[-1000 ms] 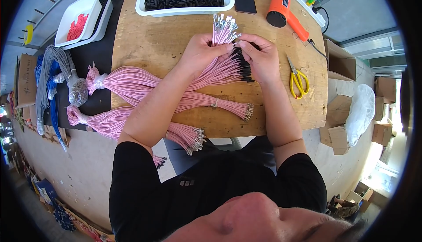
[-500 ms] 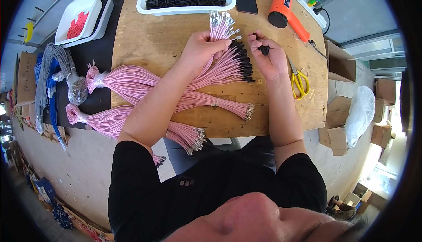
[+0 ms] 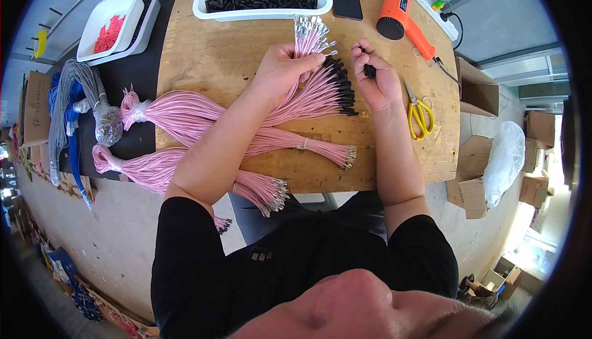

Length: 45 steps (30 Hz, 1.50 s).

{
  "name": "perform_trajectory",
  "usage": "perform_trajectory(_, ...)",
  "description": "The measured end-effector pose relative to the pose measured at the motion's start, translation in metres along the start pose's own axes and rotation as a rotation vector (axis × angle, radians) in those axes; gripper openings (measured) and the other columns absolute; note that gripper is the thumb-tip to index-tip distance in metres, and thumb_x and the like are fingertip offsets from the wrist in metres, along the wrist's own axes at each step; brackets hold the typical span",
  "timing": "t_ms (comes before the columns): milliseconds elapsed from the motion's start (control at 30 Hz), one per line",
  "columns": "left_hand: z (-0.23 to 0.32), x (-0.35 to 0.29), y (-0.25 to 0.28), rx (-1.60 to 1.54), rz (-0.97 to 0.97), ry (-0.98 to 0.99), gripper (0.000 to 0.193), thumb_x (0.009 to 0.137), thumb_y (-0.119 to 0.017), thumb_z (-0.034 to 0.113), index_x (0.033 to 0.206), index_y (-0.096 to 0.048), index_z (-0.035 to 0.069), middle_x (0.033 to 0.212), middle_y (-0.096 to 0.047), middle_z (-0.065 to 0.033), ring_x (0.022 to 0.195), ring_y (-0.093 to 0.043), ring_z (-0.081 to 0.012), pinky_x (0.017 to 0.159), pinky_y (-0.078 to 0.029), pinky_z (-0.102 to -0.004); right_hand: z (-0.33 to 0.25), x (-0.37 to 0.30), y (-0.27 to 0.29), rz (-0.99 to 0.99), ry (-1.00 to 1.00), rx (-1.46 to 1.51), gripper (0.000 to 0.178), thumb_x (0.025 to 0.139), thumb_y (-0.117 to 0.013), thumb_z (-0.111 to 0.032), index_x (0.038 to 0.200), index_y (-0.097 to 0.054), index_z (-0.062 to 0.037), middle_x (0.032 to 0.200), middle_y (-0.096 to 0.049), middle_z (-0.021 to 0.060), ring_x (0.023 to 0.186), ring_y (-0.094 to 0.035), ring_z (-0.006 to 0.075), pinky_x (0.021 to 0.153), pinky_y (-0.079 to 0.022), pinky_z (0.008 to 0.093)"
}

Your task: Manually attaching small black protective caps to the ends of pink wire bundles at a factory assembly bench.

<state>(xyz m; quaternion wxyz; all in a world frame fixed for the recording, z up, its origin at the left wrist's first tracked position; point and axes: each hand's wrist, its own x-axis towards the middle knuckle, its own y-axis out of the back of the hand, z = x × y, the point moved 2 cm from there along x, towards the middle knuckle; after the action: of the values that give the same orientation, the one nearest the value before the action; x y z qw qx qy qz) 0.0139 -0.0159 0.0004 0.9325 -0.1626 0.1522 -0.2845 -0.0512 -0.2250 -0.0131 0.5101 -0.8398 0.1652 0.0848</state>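
Gripping pink wires [image 3: 308,103], likely light and floppy, best held near their metal tips [image 3: 311,28], left hand [image 3: 288,68] faces right hand [image 3: 383,81] cupping black sleeves [image 3: 369,71].

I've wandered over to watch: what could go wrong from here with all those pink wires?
Perhaps three things. The small black sleeves in the right grip could slip from its loosely curled fingers. If the left grip loosened, the bare metal ends might splay into the black-capped ends close by. And the yellow-handled scissors lie just beside the right forearm, so a sideways move might knock them.
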Motion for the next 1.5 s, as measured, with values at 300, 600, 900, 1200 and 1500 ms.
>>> perform_trajectory(300, -0.001, 0.001, 0.000, 0.011, 0.001, -0.002, 0.012, 0.086, -0.076, 0.011, 0.089, -0.068, 0.002, 0.076, -0.064, -0.0020, 0.060, -0.053, -0.0061, 0.052, -0.038, -0.0208, 0.001, -0.007, -0.007, -0.159, -0.053, -0.180, 0.025, 0.095, -0.055, 0.002, 0.120, -0.060, 0.0015, 0.098, -0.065, 0.0117, 0.067, -0.051, 0.0089, 0.048, -0.036, 0.0159)
perform_trajectory(600, -0.002, 0.001, 0.001, 0.011, 0.028, -0.015, 0.009, 0.085, -0.075, 0.007, 0.088, -0.068, 0.002, 0.073, -0.062, -0.0003, 0.059, -0.051, -0.0059, 0.052, -0.037, -0.0215, 0.011, -0.017, -0.020, -0.150, 0.088, -0.521, 0.020, 0.088, -0.064, 0.005, 0.108, -0.066, 0.0014, 0.094, -0.068, 0.0128, 0.060, -0.046, 0.0050, 0.047, -0.029, 0.0167)
perform_trajectory(900, -0.003, 0.001, 0.001, 0.024, 0.047, -0.019, 0.009, 0.085, -0.075, 0.006, 0.087, -0.067, 0.003, 0.071, -0.061, 0.0008, 0.058, -0.050, -0.0054, 0.051, -0.035, -0.0218, 0.013, -0.020, -0.025, -0.148, 0.139, -0.580, 0.016, 0.087, -0.066, 0.005, 0.103, -0.066, 0.0010, 0.092, -0.069, 0.0109, 0.060, -0.046, 0.0039, 0.048, -0.030, 0.0163)
perform_trajectory(1200, -0.003, -0.001, 0.001, 0.065, -0.003, -0.045, 0.008, 0.084, -0.074, 0.003, 0.090, -0.068, 0.003, 0.074, -0.063, 0.0009, 0.061, -0.051, -0.0048, 0.055, -0.037, -0.0219, 0.015, -0.023, -0.027, -0.134, 0.235, -0.606, 0.018, 0.088, -0.067, 0.005, 0.105, -0.069, 0.0026, 0.084, -0.065, 0.0041, 0.062, -0.047, 0.0043, 0.051, -0.033, 0.0163)
perform_trajectory(1500, 0.001, -0.004, -0.003, 0.080, 0.000, -0.055, 0.010, 0.084, -0.074, 0.005, 0.093, -0.069, 0.002, 0.075, -0.063, 0.0017, 0.063, -0.051, -0.0042, 0.056, -0.038, -0.0216, 0.014, -0.023, -0.027, -0.147, 0.269, -0.617, 0.017, 0.088, -0.067, 0.005, 0.106, -0.069, 0.0046, 0.078, -0.062, 0.0016, 0.061, -0.046, 0.0052, 0.051, -0.032, 0.0182)
